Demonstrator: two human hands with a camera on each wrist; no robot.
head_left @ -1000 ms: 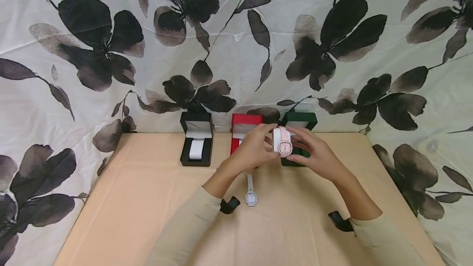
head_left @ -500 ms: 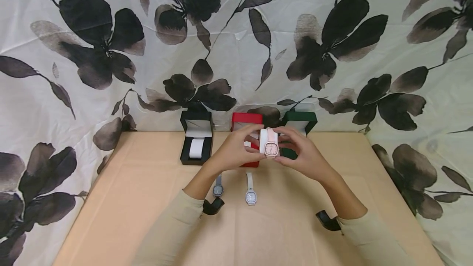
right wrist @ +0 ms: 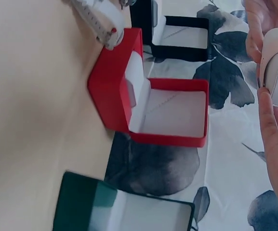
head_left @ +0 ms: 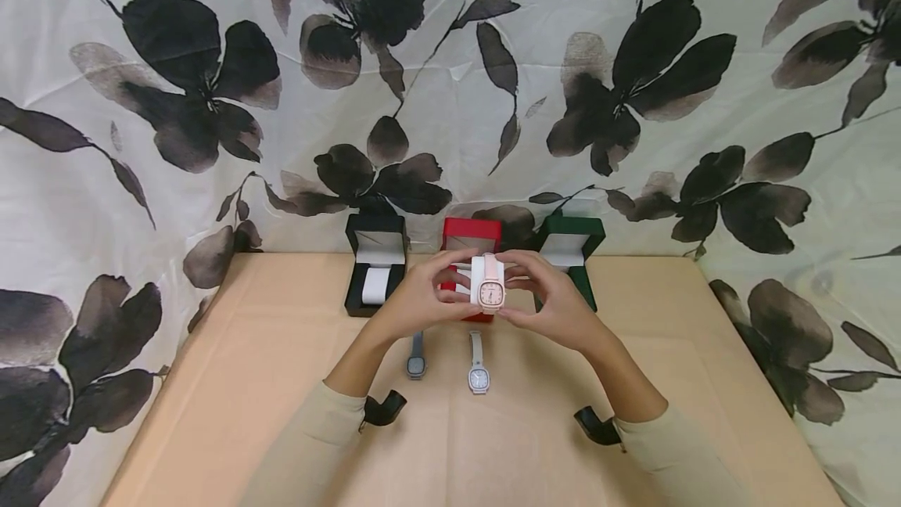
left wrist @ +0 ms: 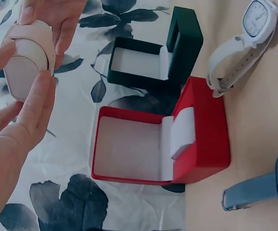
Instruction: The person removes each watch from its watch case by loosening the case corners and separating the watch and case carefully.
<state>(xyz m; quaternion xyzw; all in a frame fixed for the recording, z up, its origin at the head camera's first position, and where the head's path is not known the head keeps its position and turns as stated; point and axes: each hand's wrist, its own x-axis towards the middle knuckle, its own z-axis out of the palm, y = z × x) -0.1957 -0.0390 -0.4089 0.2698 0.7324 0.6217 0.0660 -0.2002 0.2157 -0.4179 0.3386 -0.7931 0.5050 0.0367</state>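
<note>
A watch (head_left: pixel 491 293) with a pink strap and squarish face is wrapped round a white watch cushion (head_left: pixel 477 276). My left hand (head_left: pixel 411 303) grips the cushion's left side and my right hand (head_left: pixel 552 303) its right side, thumbs toward me. In the head view they are in front of the open red watch box (head_left: pixel 472 227), overlapping its lower part. The left wrist view shows the cushion's rounded end (left wrist: pixel 22 79) between the fingers. Below the hands, a white watch (head_left: pixel 479 379) and a grey-blue watch (head_left: pixel 416 366) lie on the table.
An open black watch box (head_left: pixel 376 224) with a white cushion (head_left: pixel 375 285) stands left of the red one. To the right is an open green watch box (head_left: pixel 576 225). A floral cloth (head_left: pixel 493 100) hangs behind the table (head_left: pixel 521 444).
Both hands have carried the pink watch on its cushion leftward, from in front of the green box to the red box. The grey-blue watch and the green box have come into fuller view.
</note>
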